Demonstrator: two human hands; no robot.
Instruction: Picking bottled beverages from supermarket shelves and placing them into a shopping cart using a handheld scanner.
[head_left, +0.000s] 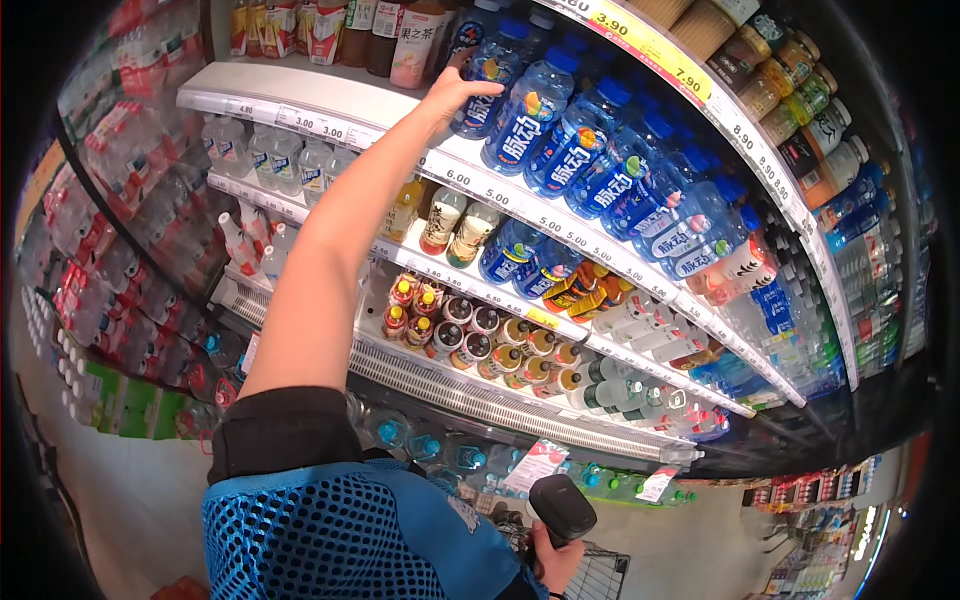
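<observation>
My left hand (459, 91) reaches up to the end of a row of blue plastic drink bottles on a white cooler shelf. Its thumb lies across the front of one blue drink bottle (491, 71), and its fingers wrap the left side, partly hidden. This bottle stands upright on the shelf. More blue bottles (529, 112) of the same kind stand close to its right. Low in the view, my right hand (559, 562) grips the handle of a black handheld scanner (562, 506), held in front of my body.
Price strips (551, 225) run along the shelf edges. Tea bottles (412, 45) stand left of my left hand. Lower shelves hold small drink bottles (472, 349). Large water jugs (427, 446) line the cooler's foot. A wire cart (600, 574) is by my right hand. Shrink-wrapped packs (124, 142) are stacked left.
</observation>
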